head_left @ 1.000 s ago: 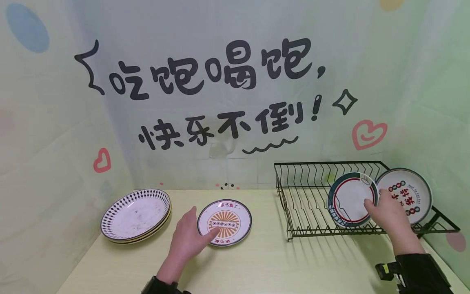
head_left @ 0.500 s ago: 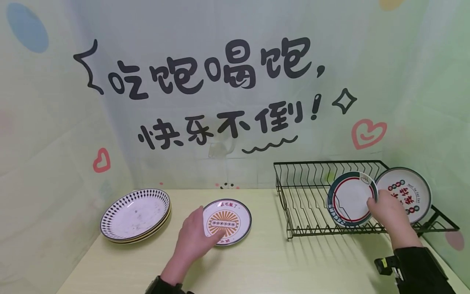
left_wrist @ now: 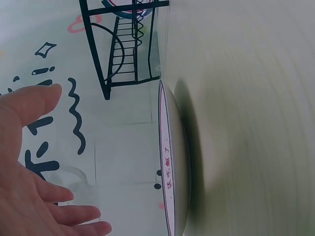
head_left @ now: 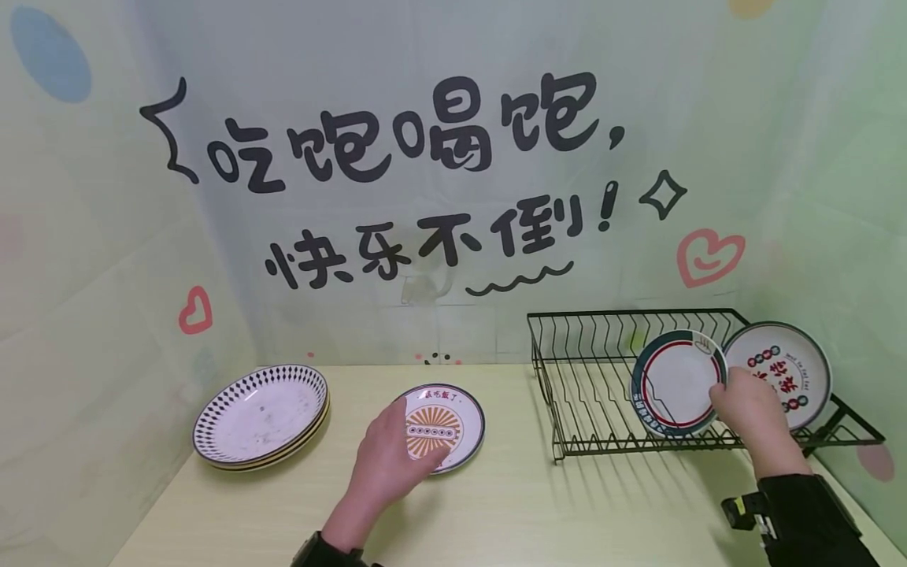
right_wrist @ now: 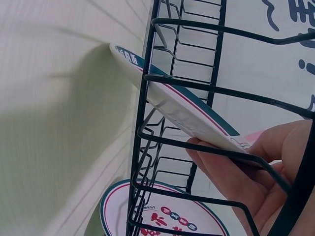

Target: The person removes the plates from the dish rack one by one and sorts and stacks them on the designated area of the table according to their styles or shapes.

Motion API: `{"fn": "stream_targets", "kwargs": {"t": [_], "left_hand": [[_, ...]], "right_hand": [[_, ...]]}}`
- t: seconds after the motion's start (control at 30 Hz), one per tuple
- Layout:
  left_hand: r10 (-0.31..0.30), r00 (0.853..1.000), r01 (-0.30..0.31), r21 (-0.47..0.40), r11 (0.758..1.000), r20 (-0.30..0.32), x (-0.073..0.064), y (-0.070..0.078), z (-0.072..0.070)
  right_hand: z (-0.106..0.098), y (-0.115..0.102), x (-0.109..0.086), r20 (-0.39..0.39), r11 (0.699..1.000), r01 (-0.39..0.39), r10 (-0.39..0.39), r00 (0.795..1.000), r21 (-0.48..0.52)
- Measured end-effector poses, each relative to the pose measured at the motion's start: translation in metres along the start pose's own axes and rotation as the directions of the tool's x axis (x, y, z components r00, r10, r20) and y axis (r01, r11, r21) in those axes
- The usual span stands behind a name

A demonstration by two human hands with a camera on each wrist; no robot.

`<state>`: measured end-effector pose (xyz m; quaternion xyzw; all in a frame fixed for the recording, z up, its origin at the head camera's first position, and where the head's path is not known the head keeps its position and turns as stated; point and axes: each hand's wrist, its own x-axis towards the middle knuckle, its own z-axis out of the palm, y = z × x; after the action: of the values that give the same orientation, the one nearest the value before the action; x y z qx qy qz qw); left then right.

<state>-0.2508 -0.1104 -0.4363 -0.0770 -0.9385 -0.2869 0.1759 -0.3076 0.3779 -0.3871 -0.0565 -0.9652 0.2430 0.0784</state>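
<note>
- right hand [head_left: 753, 403] is pinching the edge of the teal-rimmed plate [head_left: 676, 383], which is leaning inside the black rack [head_left: 634, 313]
- left hand [head_left: 393, 453] is just hovering, fingers loose, nothing in it, over the sunburst plate [head_left: 446, 428], which is lying flat on the worktop [head_left: 510, 516] left of the rack
- red-lettered plate [head_left: 804, 362] is leaning at the rack's right end
- plate stack [head_left: 260, 415] is sitting way left of the rack

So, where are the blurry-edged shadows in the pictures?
Head view: soft, thin stripes fall on the table in front of the black rack; left wrist view: a dark, fuzzy shadow runs along the underside of the sunburst plate; right wrist view: a big, smudgy shadow spreads over the table beside the tilted green-rimmed plate.
</note>
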Motion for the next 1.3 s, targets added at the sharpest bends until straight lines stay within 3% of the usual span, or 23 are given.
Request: {"fn": "stream_targets", "kwargs": {"t": [0.27,0.53,0.93,1.3], "left_hand": [[-0.037,0.999,0.039,-0.045,0.998,0.039,0.000,0.008,0.005],[-0.032,0.998,0.037,-0.070,0.997,0.061,-0.002,0.014,0.008],[-0.019,0.998,0.027,-0.124,0.992,0.066,-0.001,0.026,0.008],[-0.015,0.996,0.027,-0.146,0.989,0.082,0.000,0.031,0.010]], "right_hand": [[0.003,0.001,-0.004,-0.077,0.999,0.033,-0.033,0.996,-0.006],[0.002,0.002,-0.005,-0.166,0.997,0.063,-0.070,0.984,-0.045],[-0.008,0.001,-0.014,-0.237,0.993,0.089,-0.106,0.966,-0.082],[-0.012,0.002,-0.018,-0.385,0.990,0.117,-0.137,0.913,-0.077]]}}
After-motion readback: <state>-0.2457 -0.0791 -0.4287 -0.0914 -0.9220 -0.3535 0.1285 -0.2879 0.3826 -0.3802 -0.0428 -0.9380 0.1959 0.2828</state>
